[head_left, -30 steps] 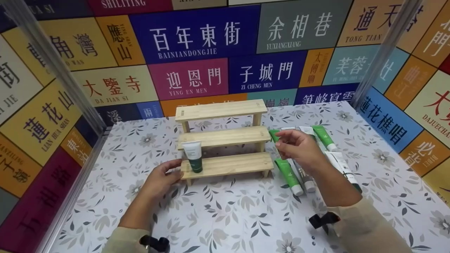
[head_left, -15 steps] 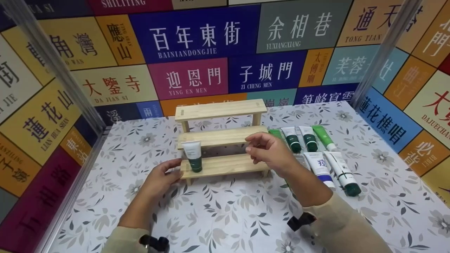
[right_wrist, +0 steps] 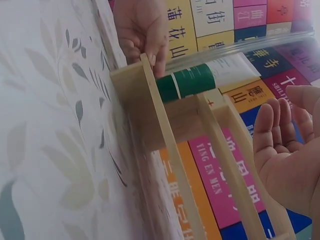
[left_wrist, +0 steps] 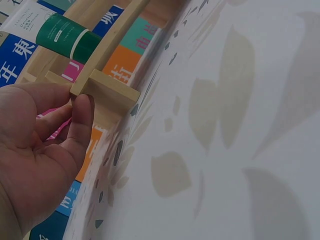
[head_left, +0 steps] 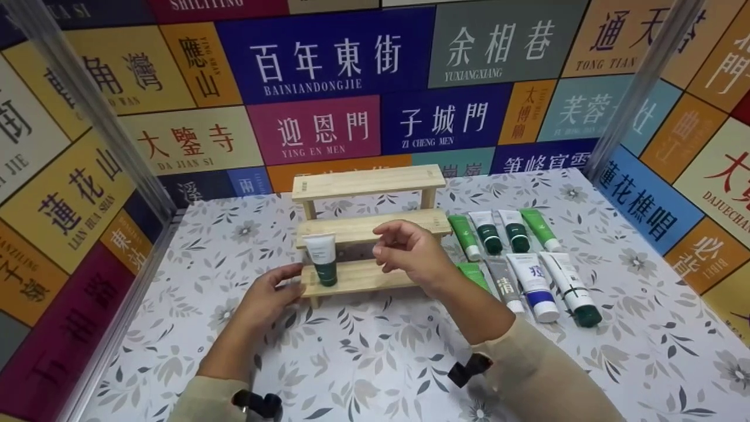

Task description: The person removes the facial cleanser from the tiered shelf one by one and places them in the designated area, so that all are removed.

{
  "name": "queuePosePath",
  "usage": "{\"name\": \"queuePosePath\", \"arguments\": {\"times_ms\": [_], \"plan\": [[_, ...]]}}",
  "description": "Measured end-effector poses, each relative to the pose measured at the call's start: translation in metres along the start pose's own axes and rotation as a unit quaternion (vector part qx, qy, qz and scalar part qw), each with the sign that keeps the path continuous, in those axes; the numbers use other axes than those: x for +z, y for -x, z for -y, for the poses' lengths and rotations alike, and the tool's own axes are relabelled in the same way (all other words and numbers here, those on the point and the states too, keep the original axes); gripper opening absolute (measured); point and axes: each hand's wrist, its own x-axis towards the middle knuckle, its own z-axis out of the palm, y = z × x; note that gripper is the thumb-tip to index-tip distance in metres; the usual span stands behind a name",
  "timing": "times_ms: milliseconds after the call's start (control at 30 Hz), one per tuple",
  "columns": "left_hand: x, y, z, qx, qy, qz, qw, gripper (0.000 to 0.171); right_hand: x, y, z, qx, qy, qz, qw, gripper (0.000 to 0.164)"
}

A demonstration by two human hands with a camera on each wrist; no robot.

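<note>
A three-step wooden display shelf (head_left: 369,182) stands on the table. On the left end of its lowest step, a white squeeze tube with a dark green cap end (head_left: 321,261) stands upright, cap down. My left hand (head_left: 269,298) pinches the left corner of that step between thumb and fingers, as the left wrist view shows with the hand (left_wrist: 47,135) at the board's end. My right hand (head_left: 415,257) hovers in front of the middle step, right of the tube. Its fingers are loosely bent and hold nothing, also in the right wrist view, where the hand (right_wrist: 287,157) is apart from the shelf.
Several tubes lie in two rows right of the shelf, among them a green tube (head_left: 540,230), a grey tube (head_left: 503,281), a white tube with a blue cap (head_left: 532,285) and a white tube with a dark green cap (head_left: 571,287). Sign-patterned walls enclose the table (head_left: 351,363).
My right hand has moved left from above the tubes to in front of the shelf, uncovering most of the tubes. My left hand, the shelf and the standing tube have stayed in place.
</note>
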Motion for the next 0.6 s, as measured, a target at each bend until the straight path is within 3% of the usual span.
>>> {"name": "queuePosePath", "arguments": {"times_ms": [167, 367, 467, 600], "plan": [[0.0, 0.0, 0.0, 0.004, 0.004, 0.0, 1.0, 0.053, 0.011, -0.008, -0.007, 0.012, -0.016, 0.007, 1.0, 0.042], [0.001, 0.0, 0.001, 0.031, 0.001, 0.003, 0.9995, 0.052, 0.02, -0.016, -0.012, 0.02, -0.023, -0.015, 0.999, 0.043], [0.001, 0.0, 0.002, 0.048, 0.004, 0.004, 0.9988, 0.052, 0.026, -0.02, -0.013, 0.017, -0.016, -0.02, 1.0, 0.045], [0.001, -0.001, 0.003, 0.045, -0.003, 0.002, 0.999, 0.052, 0.033, -0.023, -0.015, 0.007, 0.003, -0.014, 1.0, 0.049]]}}
